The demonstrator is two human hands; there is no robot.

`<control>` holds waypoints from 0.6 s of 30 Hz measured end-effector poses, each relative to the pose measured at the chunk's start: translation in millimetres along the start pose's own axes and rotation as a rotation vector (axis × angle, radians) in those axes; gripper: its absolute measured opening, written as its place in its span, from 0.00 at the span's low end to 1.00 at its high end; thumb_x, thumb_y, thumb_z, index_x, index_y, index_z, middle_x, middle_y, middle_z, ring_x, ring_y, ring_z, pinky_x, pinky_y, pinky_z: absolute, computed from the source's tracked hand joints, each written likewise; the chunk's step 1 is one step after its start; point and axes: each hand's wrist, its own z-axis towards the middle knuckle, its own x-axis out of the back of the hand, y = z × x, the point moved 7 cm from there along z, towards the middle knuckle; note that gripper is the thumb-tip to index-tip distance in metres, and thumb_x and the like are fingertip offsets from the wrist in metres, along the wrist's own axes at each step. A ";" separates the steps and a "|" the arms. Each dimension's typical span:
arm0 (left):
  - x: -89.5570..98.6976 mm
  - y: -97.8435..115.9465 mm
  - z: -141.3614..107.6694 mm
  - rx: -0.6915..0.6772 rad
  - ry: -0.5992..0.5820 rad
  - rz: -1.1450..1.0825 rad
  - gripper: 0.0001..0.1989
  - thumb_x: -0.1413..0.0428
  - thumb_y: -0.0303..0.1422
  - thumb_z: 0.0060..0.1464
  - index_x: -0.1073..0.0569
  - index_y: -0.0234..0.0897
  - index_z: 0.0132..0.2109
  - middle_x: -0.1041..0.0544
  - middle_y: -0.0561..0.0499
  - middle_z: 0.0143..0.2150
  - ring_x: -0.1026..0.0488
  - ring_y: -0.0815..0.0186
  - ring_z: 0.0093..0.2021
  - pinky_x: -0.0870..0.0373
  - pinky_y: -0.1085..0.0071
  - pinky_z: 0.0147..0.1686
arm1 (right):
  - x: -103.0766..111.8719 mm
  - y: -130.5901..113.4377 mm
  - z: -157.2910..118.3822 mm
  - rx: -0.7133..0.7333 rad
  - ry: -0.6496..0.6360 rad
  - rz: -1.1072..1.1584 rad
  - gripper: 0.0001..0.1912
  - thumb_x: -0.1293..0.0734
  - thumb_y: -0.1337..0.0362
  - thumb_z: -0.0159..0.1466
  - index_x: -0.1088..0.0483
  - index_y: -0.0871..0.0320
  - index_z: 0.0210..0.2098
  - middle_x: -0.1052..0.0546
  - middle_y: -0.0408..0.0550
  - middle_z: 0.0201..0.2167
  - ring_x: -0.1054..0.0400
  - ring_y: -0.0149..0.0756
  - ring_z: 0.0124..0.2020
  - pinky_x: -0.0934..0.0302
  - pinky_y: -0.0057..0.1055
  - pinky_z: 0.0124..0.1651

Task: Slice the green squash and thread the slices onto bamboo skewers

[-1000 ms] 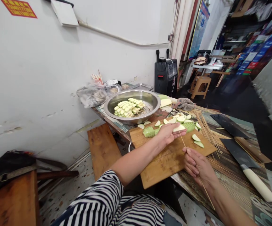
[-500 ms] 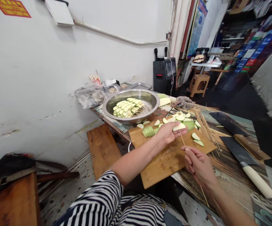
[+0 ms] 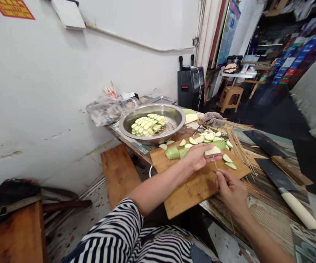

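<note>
My left hand (image 3: pixel 196 157) is closed on a pale zucchini slice (image 3: pixel 213 150), its green skin along the edge, above the wooden cutting board (image 3: pixel 186 191). My right hand (image 3: pixel 231 190) pinches a thin bamboo skewer (image 3: pixel 215 163), whose upper end meets the slice's lower edge; how deep it goes I cannot tell. The skewer's other end comes out below that hand. On the board lie loose zucchini slices (image 3: pixel 227 158) and a sliced green piece (image 3: pixel 172 153). Behind it, a steel bowl (image 3: pixel 179 122) holds a pile of skewered slices (image 3: pixel 148 125).
Loose bamboo skewers (image 3: pixel 238 148) are spread right of the board. Farther right lie two dark-bladed cleavers, one with a pale handle (image 3: pixel 300 209). A grey cloth (image 3: pixel 214 119) and large zucchini pieces (image 3: pixel 190 118) are at the back. Plastic bags (image 3: pixel 105 111) sit by the wall.
Both hands have shifted slightly right, with the slice and the skewer. The skewer now stands a little steeper. The board, bowl and loose slices have stayed put.
</note>
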 end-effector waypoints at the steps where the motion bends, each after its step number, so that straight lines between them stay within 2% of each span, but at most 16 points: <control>1: -1.7 -1.2 -0.5 0.001 -0.022 0.003 0.03 0.49 0.23 0.55 0.33 0.30 0.33 0.24 0.44 0.31 0.23 0.63 0.33 0.26 0.64 0.40 | 0.2 0.4 1.2 -0.007 -0.001 0.000 0.15 0.38 0.55 0.61 0.27 0.60 0.38 0.32 0.42 0.19 0.40 0.30 0.20 0.44 0.27 0.23; 6: -2.7 -4.5 -1.3 -0.041 -0.056 -0.007 0.03 0.47 0.26 0.55 0.33 0.31 0.33 0.24 0.46 0.32 0.23 0.62 0.34 0.27 0.63 0.40 | 3.2 0.5 6.5 0.013 0.018 0.050 0.15 0.37 0.55 0.61 0.28 0.60 0.38 0.33 0.40 0.17 0.40 0.29 0.18 0.45 0.26 0.21; 11: -0.4 -4.1 -1.7 -0.095 -0.021 0.034 0.09 0.46 0.35 0.56 0.29 0.31 0.38 0.24 0.44 0.36 0.23 0.63 0.35 0.30 0.60 0.45 | 20.5 -6.7 7.5 0.143 0.183 -0.046 0.13 0.35 0.57 0.60 0.27 0.60 0.38 0.28 0.43 0.22 0.35 0.31 0.23 0.39 0.29 0.30; 16: -17.8 -0.1 -10.1 -0.151 -0.189 0.032 0.14 0.46 0.36 0.57 0.29 0.32 0.48 0.23 0.42 0.42 0.24 0.62 0.41 0.33 0.60 0.50 | 24.3 -15.8 4.5 0.225 0.229 -0.196 0.14 0.36 0.56 0.60 0.26 0.59 0.37 0.23 0.47 0.27 0.31 0.33 0.26 0.36 0.30 0.35; 18: -22.1 -0.2 -13.8 -0.162 -0.226 0.038 0.14 0.44 0.34 0.55 0.29 0.31 0.47 0.23 0.42 0.41 0.24 0.61 0.42 0.33 0.60 0.50 | 21.8 -17.3 3.2 0.239 0.213 -0.206 0.15 0.37 0.56 0.61 0.26 0.60 0.37 0.22 0.48 0.29 0.30 0.34 0.26 0.36 0.31 0.35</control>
